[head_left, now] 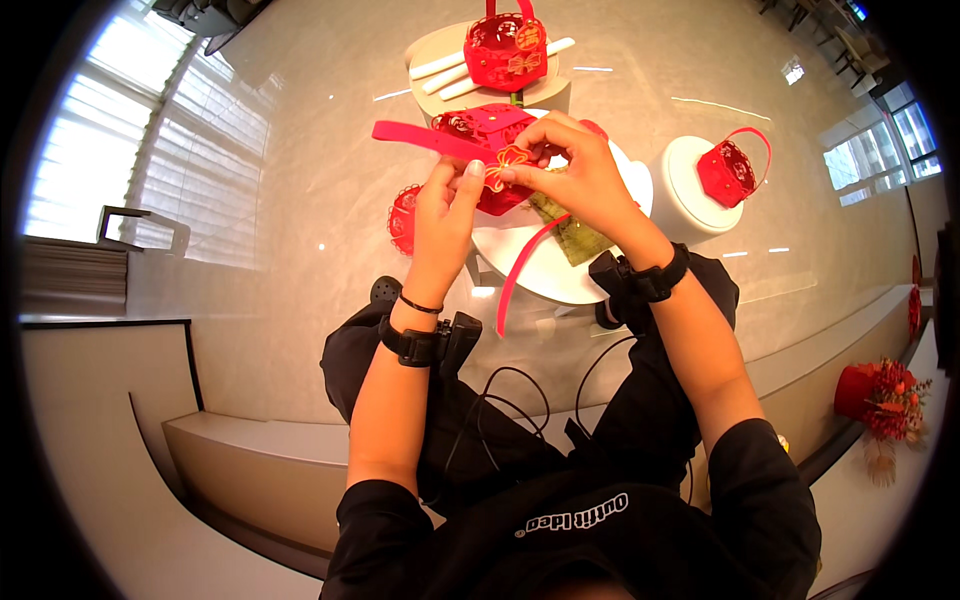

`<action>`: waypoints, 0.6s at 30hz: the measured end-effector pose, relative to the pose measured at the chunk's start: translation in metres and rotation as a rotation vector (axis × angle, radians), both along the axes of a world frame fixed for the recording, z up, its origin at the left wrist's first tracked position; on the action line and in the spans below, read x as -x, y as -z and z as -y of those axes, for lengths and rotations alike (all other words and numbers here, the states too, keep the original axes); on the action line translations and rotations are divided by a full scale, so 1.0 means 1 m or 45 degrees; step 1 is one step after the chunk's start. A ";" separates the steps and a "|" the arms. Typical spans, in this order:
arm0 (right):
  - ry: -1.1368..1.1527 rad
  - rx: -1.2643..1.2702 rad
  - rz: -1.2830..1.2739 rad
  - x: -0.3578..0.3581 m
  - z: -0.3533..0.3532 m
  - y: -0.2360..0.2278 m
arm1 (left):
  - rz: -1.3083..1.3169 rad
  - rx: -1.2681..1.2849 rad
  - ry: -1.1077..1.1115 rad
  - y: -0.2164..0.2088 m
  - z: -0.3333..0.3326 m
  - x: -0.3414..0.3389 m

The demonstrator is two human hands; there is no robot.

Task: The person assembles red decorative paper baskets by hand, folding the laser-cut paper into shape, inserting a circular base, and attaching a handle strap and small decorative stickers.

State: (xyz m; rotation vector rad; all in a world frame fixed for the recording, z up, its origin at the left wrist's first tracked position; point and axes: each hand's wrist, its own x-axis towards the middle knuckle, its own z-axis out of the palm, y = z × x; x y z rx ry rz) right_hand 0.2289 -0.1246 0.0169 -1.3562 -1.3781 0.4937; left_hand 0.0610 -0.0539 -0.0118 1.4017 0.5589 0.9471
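Note:
Between my two hands is a red bow ornament [506, 160] with gold outlines, held against the front of a red felt basket [468, 124] with cut-out sides. My left hand [447, 205] pinches the ornament's left edge between thumb and fingers. From the other side, my right hand [580, 172] grips it with thumb and bent forefinger. One red felt strap [410, 135] sticks out to the left of the basket, and another red strap [518, 272] hangs down over the white table's near side. My fingers cover part of the ornament and basket.
Below the basket stands a round white table [560, 285] with a green patterned packet [578, 238]. Finished-looking red baskets sit on a beige stool [436, 48] with white rolls and on a white stool [684, 160]. A red cut-out piece [403, 220] shows at left.

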 end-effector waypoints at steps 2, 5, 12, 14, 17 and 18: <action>-0.020 -0.063 0.080 0.001 0.001 -0.001 | 0.017 0.102 0.004 -0.007 0.002 0.000; -0.042 -0.153 0.155 0.005 0.002 -0.001 | -0.066 0.185 0.023 -0.010 -0.001 0.003; -0.112 -0.071 0.203 0.006 0.004 -0.003 | -0.086 0.306 0.149 -0.010 -0.006 0.010; -0.152 -0.046 0.235 0.005 0.005 -0.003 | -0.122 0.292 0.174 -0.011 -0.005 0.010; -0.220 -0.067 0.345 0.004 0.005 -0.005 | -0.266 0.235 0.165 -0.012 -0.007 0.011; -0.247 -0.062 0.380 0.005 0.006 -0.007 | -0.302 0.215 0.136 -0.009 -0.011 0.012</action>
